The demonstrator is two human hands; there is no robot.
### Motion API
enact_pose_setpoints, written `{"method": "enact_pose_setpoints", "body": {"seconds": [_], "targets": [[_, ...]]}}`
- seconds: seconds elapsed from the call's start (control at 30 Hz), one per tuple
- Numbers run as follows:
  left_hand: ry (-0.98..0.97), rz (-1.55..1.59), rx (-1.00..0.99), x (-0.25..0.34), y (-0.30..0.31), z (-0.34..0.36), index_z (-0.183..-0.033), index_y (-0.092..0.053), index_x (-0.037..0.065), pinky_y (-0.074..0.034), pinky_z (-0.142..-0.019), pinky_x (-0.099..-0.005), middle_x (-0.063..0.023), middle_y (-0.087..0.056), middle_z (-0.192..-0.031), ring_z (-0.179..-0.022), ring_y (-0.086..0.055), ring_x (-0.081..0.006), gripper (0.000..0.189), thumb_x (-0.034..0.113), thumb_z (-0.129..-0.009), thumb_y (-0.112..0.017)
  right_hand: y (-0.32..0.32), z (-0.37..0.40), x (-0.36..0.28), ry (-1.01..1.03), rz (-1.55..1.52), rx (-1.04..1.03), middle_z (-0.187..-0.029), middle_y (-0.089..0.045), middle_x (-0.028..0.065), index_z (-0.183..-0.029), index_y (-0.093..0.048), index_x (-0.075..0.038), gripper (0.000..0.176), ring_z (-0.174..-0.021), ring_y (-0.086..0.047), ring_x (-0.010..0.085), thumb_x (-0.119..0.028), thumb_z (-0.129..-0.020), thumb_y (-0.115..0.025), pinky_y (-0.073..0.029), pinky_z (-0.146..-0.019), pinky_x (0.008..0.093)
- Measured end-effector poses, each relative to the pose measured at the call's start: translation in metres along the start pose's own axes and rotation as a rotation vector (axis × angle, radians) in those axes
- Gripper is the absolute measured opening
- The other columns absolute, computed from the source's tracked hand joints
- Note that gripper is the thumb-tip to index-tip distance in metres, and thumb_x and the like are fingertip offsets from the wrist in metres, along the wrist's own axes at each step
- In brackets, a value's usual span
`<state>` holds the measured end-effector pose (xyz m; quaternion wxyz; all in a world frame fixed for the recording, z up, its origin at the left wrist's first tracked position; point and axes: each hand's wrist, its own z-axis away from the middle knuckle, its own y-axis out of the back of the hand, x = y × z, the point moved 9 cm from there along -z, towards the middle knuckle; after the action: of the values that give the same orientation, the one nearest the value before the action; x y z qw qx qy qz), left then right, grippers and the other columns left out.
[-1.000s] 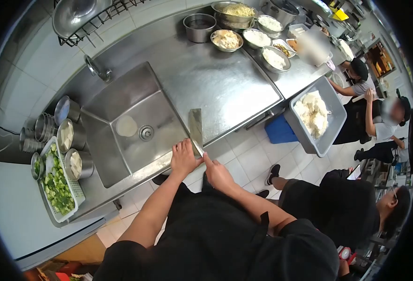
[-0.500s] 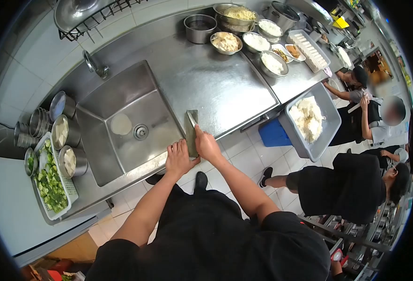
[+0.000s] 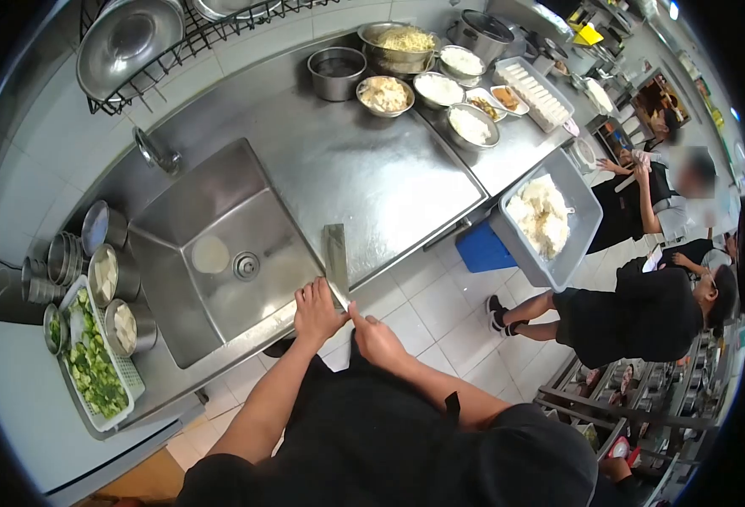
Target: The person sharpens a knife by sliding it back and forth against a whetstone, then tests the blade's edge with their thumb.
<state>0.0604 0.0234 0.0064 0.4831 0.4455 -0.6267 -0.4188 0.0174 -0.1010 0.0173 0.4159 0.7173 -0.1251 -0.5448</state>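
Note:
A long grey-green whetstone (image 3: 334, 248) lies across the narrow metal strip between the sink and the counter's front edge. My left hand (image 3: 315, 313) is closed on its near end, fingers along the sink side and thumb toward the right. My right hand (image 3: 378, 340) is closed just right of the left thumb, around what looks like a knife handle. A bright sliver of the knife's blade (image 3: 339, 297) shows against the near part of the stone. The handle itself is hidden inside my fist.
Left of my hands is the sink (image 3: 263, 203) with its faucet (image 3: 154, 154). Metal pots and a basket of green vegetables (image 3: 94, 359) stand beyond it. Food bowls (image 3: 385, 95) line the counter's back. A grey tub (image 3: 588, 220) stands right; people (image 3: 643, 313) stand farther right.
My right hand has drawn back along the stone toward my body, bringing the knife with it. The left hand keeps its place at the stone's near end. The view has shifted slightly.

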Motion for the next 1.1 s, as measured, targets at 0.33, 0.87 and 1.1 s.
{"method": "enact_pose_setpoints", "body": {"seconds": [0.33,0.87,1.1], "targets": [[0.022,0.035,0.013,-0.001,-0.003,0.003,-0.132,-0.045,-0.011,-0.035,-0.102,-0.0462,-0.022,-0.057,-0.128,-0.112,-0.052,-0.035,0.096,0.056,-0.072,-0.076,0.0,-0.005,0.002,-0.109,-0.011,-0.084,-0.089,-0.065,0.0316,-0.144,-0.042,0.001,0.055,-0.079,-0.064,0.0488,-0.004,-0.09,-0.05,-0.052,-0.072,0.0542],[0.049,0.001,-0.117,-0.003,-0.007,0.004,-0.136,-0.043,-0.011,-0.033,-0.104,-0.0455,-0.0223,-0.056,-0.131,-0.117,-0.05,-0.0352,0.094,0.045,-0.071,-0.081,-0.017,-0.056,0.021,-0.187,-0.122,-0.131,-0.095,-0.064,0.0354,-0.143,-0.038,0.008,0.058,-0.083,-0.065,0.0499,-0.006,-0.088,-0.053,-0.052,-0.073,0.0568],[0.035,0.029,-0.132,-0.002,-0.014,0.006,-0.138,-0.041,-0.01,-0.033,-0.103,-0.0461,-0.0215,-0.055,-0.132,-0.117,-0.05,-0.0345,0.098,0.05,-0.07,-0.08,-0.007,-0.076,0.028,-0.124,-0.055,-0.062,-0.082,-0.064,0.0316,-0.143,-0.037,0.008,0.058,-0.076,-0.064,0.0474,-0.002,-0.087,-0.05,-0.052,-0.068,0.0539]]}}
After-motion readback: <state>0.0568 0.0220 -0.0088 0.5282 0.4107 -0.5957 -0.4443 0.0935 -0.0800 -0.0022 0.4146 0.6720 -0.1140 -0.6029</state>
